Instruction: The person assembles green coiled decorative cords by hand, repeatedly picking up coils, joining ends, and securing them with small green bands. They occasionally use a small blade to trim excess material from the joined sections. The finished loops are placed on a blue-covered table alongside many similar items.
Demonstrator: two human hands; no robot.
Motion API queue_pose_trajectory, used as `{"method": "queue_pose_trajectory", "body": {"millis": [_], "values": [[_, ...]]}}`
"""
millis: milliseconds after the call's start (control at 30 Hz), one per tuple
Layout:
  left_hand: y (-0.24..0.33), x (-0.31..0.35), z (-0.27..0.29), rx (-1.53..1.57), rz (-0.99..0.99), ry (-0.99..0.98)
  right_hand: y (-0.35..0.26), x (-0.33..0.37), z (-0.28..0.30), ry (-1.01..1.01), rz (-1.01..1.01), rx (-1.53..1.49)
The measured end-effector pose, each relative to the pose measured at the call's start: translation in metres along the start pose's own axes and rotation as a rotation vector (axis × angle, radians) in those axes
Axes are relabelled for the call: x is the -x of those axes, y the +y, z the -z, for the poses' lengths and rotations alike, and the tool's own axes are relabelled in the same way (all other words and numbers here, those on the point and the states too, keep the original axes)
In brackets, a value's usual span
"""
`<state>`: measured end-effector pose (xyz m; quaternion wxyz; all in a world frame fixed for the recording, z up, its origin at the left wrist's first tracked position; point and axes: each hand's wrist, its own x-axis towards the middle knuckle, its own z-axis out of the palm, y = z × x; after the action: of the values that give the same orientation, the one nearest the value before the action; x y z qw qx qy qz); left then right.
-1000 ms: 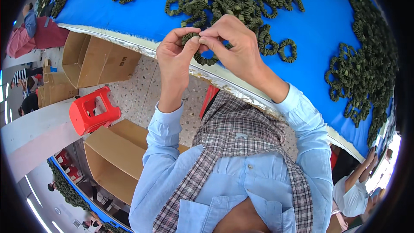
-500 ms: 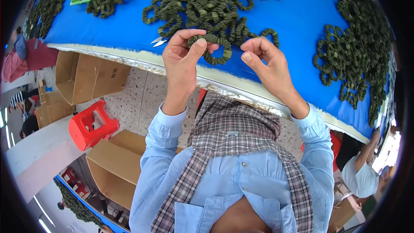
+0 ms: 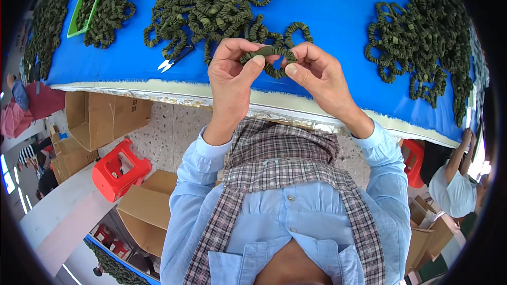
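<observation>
We pinch a green scrunchie (image 3: 268, 55) between our left hand (image 3: 231, 71) and right hand (image 3: 316, 74) above the blue table (image 3: 338, 16), small snips (image 3: 174, 61) lying nearby

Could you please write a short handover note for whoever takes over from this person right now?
Left hand and right hand: both pinch one dark green scrunchie, held above the near edge of the blue table.
Small snips lie on the table left of the hands.
Done: cannot tell; heaps of green scrunchies lie in the middle and at the right, a green tray far left.
Left: the scrunchie in hand is not yet set down.
</observation>
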<state>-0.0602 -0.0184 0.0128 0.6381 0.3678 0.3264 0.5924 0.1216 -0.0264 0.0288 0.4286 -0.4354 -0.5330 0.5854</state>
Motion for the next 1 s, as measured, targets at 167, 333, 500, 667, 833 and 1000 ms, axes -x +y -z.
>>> {"method": "queue_pose_trajectory", "body": {"millis": [167,333,500,667,833,1000], "values": [[-0.013,-0.008,0.004,-0.319,-0.173,-0.03,-0.004,-0.002,0.011,0.068,0.434,0.411],[-0.022,-0.01,-0.011,-0.163,-0.145,-0.044,-0.002,-0.001,0.022,0.089,0.895,0.99],[-0.027,-0.015,-0.015,-0.124,-0.206,-0.046,-0.002,-0.001,0.025,0.119,0.98,1.115],[-0.03,-0.017,-0.017,-0.074,-0.201,-0.036,0.002,-0.001,0.028,0.115,0.977,1.115],[-0.031,-0.015,-0.017,-0.121,-0.227,-0.025,0.001,-0.001,0.027,0.066,0.889,1.007],[-0.028,-0.013,-0.019,-0.381,-0.477,-0.031,-0.001,0.0,0.027,0.085,0.708,0.762]]}}
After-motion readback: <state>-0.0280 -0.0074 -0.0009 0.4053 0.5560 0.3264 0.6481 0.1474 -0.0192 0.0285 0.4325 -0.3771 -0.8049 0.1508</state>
